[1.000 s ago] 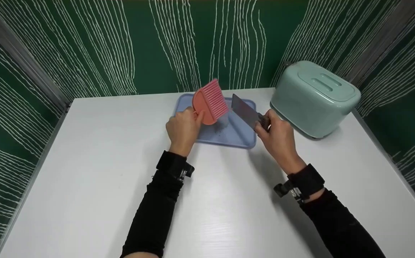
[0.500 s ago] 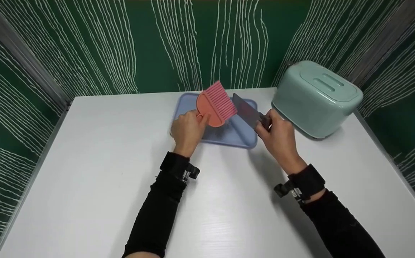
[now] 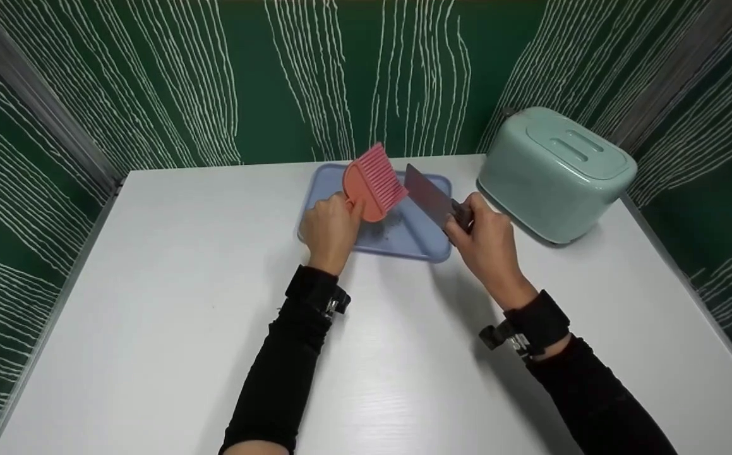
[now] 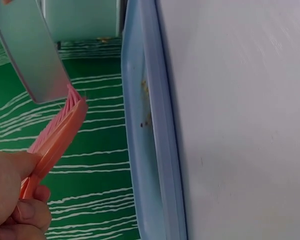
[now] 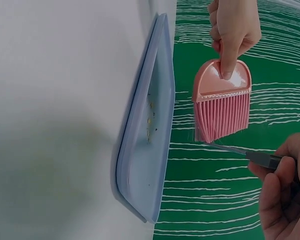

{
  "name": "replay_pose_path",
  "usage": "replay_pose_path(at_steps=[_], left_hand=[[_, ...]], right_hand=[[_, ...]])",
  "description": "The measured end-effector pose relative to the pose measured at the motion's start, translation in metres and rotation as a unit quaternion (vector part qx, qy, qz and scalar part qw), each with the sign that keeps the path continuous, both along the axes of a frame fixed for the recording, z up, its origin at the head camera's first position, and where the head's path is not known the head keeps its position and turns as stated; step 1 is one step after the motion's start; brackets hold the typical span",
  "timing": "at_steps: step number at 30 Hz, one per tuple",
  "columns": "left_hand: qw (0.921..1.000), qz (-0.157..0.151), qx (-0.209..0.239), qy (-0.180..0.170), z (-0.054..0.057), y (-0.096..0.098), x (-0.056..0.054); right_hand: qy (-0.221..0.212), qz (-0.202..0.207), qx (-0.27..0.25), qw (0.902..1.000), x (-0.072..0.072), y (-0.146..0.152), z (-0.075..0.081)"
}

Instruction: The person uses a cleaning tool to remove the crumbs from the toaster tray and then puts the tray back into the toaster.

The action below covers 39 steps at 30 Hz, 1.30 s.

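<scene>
My left hand (image 3: 330,232) pinches the handle of a small coral brush (image 3: 364,191) with pink bristles, held above a blue tray (image 3: 417,248). A scraper (image 3: 429,194) with a flat metal blade and dark handle is in my right hand (image 3: 489,246), its blade tilted up towards the brush. In the right wrist view the bristles (image 5: 222,116) meet the thin edge of the blade (image 5: 227,148). Small yellowish and dark crumbs (image 5: 149,120) lie on the tray floor below. Curled fingers partly cover the scraper's handle.
A mint-green toaster (image 3: 558,174) stands at the back right, close to my right hand. Behind the white table (image 3: 182,284) rises a green wall (image 3: 290,76) with white wavy lines, and similar walls flank both sides.
The brush went right until its bristles overlapped the blade, then came back a little to the left. The scraper has shifted slightly left; both grips are the same.
</scene>
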<state>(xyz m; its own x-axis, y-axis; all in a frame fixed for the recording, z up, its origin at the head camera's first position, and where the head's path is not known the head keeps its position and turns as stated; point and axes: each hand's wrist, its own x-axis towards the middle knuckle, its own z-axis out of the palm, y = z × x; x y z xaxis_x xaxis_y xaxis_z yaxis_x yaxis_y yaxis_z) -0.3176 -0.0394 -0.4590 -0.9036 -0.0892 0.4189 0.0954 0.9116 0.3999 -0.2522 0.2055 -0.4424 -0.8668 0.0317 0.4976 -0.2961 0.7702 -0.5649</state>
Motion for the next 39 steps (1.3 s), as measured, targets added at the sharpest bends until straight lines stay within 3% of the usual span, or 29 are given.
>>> replay_pose_path(at_steps=[11,18,31,39], left_hand=[[0.9995,0.009,-0.027,0.017,-0.0002,0.0031,0.0002],[0.9993,0.007,-0.034,0.014,0.0022,0.0027,0.0004],[0.9984,0.001,0.050,-0.027,0.0081,-0.0027,0.0011],[0.9975,-0.014,0.063,-0.028,0.0053,-0.0019,0.0010]], right_hand=[[0.019,0.008,0.016,0.9997,0.0003,-0.0007,0.0002],[0.060,0.015,0.057,0.9965,0.0005,0.0002,0.0004],[0.093,0.016,0.079,0.9923,0.0001,-0.0006,-0.0026],[0.082,0.024,0.080,0.9932,0.0045,-0.0055,-0.0004]])
